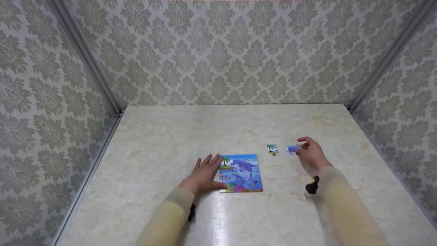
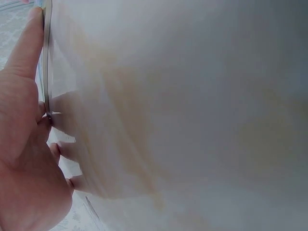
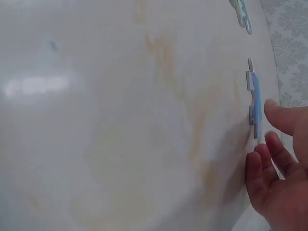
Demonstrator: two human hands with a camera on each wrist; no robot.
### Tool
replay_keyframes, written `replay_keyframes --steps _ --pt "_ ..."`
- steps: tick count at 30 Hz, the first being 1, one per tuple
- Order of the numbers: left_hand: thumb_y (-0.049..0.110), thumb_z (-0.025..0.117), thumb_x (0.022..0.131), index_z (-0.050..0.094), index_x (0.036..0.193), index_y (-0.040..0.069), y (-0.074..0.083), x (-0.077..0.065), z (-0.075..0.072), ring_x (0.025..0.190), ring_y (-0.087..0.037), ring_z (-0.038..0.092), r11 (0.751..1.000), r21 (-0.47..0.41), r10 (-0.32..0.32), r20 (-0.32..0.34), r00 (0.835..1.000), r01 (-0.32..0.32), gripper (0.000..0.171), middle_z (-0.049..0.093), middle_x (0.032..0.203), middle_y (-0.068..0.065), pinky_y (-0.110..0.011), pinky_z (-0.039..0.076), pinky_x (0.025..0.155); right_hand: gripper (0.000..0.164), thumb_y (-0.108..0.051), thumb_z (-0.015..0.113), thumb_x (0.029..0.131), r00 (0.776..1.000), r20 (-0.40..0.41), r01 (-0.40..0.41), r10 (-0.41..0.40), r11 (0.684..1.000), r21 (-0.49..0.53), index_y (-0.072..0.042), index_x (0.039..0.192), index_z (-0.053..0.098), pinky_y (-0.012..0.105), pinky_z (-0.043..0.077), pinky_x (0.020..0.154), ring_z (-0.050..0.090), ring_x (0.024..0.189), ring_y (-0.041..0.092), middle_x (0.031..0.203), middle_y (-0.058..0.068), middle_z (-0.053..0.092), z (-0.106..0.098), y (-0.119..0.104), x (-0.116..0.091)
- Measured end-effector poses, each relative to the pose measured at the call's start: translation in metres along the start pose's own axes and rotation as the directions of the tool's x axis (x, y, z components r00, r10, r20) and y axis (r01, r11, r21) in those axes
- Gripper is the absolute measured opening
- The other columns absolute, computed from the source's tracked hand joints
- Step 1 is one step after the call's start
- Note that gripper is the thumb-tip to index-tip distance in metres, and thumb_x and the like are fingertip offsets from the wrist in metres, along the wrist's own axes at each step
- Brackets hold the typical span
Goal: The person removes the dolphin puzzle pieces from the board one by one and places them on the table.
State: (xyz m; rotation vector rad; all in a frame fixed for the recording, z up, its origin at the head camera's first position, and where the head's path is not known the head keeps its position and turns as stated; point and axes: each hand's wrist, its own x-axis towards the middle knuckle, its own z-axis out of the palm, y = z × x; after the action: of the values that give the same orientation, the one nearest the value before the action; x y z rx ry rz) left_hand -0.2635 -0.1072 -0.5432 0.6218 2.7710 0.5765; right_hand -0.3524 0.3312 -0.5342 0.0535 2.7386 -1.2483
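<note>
A dolphin jigsaw puzzle (image 1: 243, 172) lies flat on the table, its picture showing dolphins, sea and a small palm island. Along its left side rests my left hand (image 1: 205, 173), fingers spread, thumb at the lower left corner. In the left wrist view the thumb (image 2: 28, 45) lies against the puzzle's thin edge. A loose blue puzzle piece (image 1: 292, 149) lies off to the right, with my right hand (image 1: 311, 152) beside it. Seen from the right wrist, the fingers are loosely bent near this blue piece (image 3: 255, 103), and the thumb (image 3: 281, 117) stands a little apart from it.
Left of the blue piece lies another loose puzzle piece (image 1: 272, 148) with a palm tree. The pale marbled table (image 1: 164, 136) meets patterned walls (image 1: 218, 51) at the back and sides. Small dark wrist devices (image 1: 312, 185) hang below the sleeves.
</note>
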Motion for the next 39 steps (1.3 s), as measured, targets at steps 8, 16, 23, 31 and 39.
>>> replay_keyframes --steps 8,16,23,31,39 --pt "0.067 0.073 0.084 0.018 0.167 0.015 0.001 0.0 0.0 0.163 -0.033 0.005 1.0 0.001 -0.005 0.003 1.0 0.005 0.111 0.012 0.175 -0.002 -0.064 0.002 0.129 0.049 -0.018 0.059 0.105 1.0 0.005 0.01 -0.011 0.997 0.082 -0.01 0.151 0.045 0.039 0.053 0.089 0.052 0.125 0.036 0.136 0.021 0.049 0.007 -0.017 -0.001" --pt "0.067 0.073 0.084 0.018 0.166 0.014 0.0 0.0 0.0 0.163 -0.033 0.006 1.0 0.0 -0.006 0.006 1.0 0.006 0.112 0.012 0.175 -0.002 -0.065 0.002 0.128 0.052 -0.019 0.063 0.103 0.996 0.056 0.055 -0.063 0.989 0.135 -0.008 0.151 0.045 0.035 0.056 0.084 0.058 0.117 0.032 0.135 0.02 0.053 0.033 -0.047 -0.002" --pt "0.066 0.073 0.085 0.018 0.166 0.014 -0.001 0.0 0.0 0.163 -0.033 0.005 1.0 -0.001 -0.002 0.004 1.0 0.002 0.111 0.012 0.175 -0.002 -0.064 0.002 0.128 0.051 -0.014 0.065 0.101 0.979 0.099 0.158 -0.181 0.966 0.203 -0.003 0.148 0.047 0.041 0.058 0.081 0.065 0.107 0.03 0.131 0.026 0.055 0.06 -0.069 -0.013" --pt "0.064 0.074 0.085 0.019 0.166 0.015 0.002 -0.002 0.0 0.163 -0.032 0.005 1.0 -0.009 -0.013 0.0 1.0 0.013 0.11 0.012 0.175 -0.002 -0.063 0.001 0.129 0.048 -0.012 0.068 0.099 0.961 0.149 0.205 -0.232 0.963 0.177 -0.003 0.144 0.052 0.037 0.058 0.083 0.064 0.11 0.03 0.129 0.022 0.059 0.088 -0.085 -0.023" --pt "0.064 0.073 0.086 0.019 0.166 0.015 0.003 -0.002 -0.001 0.163 -0.031 0.005 1.0 -0.004 -0.021 -0.003 1.0 0.021 0.109 0.012 0.175 -0.001 -0.063 0.002 0.129 0.053 -0.014 0.078 0.092 0.958 0.212 0.187 -0.194 0.981 0.052 -0.012 0.14 0.055 0.05 0.05 0.106 0.058 0.119 0.031 0.131 0.014 0.057 0.11 -0.093 -0.029"
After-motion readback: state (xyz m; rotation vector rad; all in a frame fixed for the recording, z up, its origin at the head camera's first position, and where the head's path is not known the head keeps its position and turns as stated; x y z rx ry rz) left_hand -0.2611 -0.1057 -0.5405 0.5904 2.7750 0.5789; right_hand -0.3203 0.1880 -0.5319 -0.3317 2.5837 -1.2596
